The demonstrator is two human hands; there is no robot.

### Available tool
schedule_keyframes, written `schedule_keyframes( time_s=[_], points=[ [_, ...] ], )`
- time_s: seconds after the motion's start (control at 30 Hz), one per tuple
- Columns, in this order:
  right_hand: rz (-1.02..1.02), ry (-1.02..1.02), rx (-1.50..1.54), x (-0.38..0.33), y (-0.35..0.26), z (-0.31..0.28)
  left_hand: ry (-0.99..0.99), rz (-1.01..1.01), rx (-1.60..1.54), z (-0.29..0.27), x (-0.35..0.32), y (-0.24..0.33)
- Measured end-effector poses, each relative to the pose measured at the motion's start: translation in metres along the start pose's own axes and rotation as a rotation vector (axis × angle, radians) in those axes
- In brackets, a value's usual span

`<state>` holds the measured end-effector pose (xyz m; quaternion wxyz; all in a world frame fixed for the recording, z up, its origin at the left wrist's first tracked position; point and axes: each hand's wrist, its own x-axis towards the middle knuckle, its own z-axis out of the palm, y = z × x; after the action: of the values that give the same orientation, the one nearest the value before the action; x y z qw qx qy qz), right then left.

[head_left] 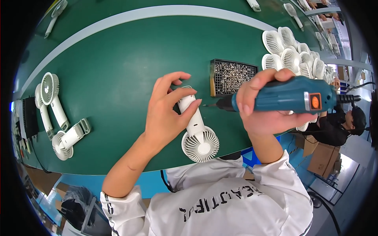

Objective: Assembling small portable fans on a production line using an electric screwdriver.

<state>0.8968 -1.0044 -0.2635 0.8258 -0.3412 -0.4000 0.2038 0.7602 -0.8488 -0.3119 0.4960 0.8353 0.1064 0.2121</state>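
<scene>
A white handheld fan (195,125) lies on the green table before me, its round caged head (201,146) toward me and its handle pointing away. My left hand (167,108) curls over the far part of the handle, thumb and index finger bent across it with a small gap between their tips. In my right hand (262,106) is a teal electric screwdriver (289,95), held level and gripped around its body. Its thin bit (210,105) points left and ends just beside the handle, close to my left thumb but apart from it.
A black tray (235,76) full of small metal screws sits behind the screwdriver. Many white fan heads (291,59) are piled at the right. Several handheld fans (55,94) lie at the left. A pale curved strip (157,11) crosses the far table. Another person (338,126) is at the right.
</scene>
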Motion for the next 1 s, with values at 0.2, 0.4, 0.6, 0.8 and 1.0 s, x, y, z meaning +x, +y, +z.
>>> schedule_keyframes(
  time_s=[0.2,0.4,0.6,0.8,1.0],
  points=[
    [-0.029,-0.037,0.022,0.009,-0.020,0.008,0.003,0.277,0.134,-0.004,0.002,0.011],
    [0.007,-0.010,-0.048,0.006,-0.013,0.007,-0.044,0.345,0.255,-0.002,-0.003,0.012],
    [-0.021,0.075,0.011,0.001,-0.013,0.009,0.021,0.270,0.172,-0.002,-0.003,0.011],
    [-0.048,-0.008,0.054,0.019,-0.041,0.022,-0.003,0.327,0.120,-0.003,-0.003,0.014],
    [-0.016,0.031,0.048,0.014,-0.035,0.021,0.001,0.441,0.058,0.001,-0.003,0.012]
  ],
)
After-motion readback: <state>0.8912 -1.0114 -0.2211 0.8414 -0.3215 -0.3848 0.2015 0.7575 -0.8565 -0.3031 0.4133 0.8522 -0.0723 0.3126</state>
